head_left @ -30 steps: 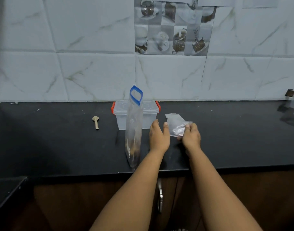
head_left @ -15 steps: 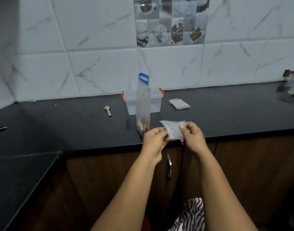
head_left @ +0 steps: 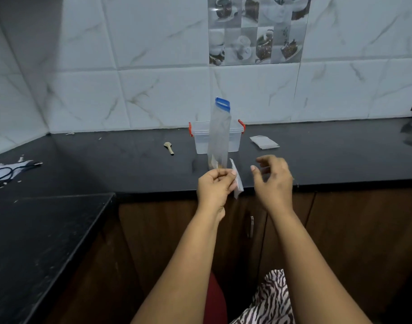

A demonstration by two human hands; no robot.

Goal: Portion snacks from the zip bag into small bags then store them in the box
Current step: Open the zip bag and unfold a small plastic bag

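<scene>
Head view: left hand (head_left: 215, 189) pinches small bag (head_left: 237, 181) at surface's front edge; right hand (head_left: 274, 180) loose, empty. Step: opening bag. Next: both hands spread mouth.

No readable text, labels, brands or numbers anywhere in view.

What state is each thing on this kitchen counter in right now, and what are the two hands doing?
Zip bag: upright, top open.
Plastic box: lid on.
Small bag: pinched by left hand.
Right hand: holds nothing, fingers loosely curled.
Spare small bags: flat on countertop.
Spoon: lying untouched.
</scene>
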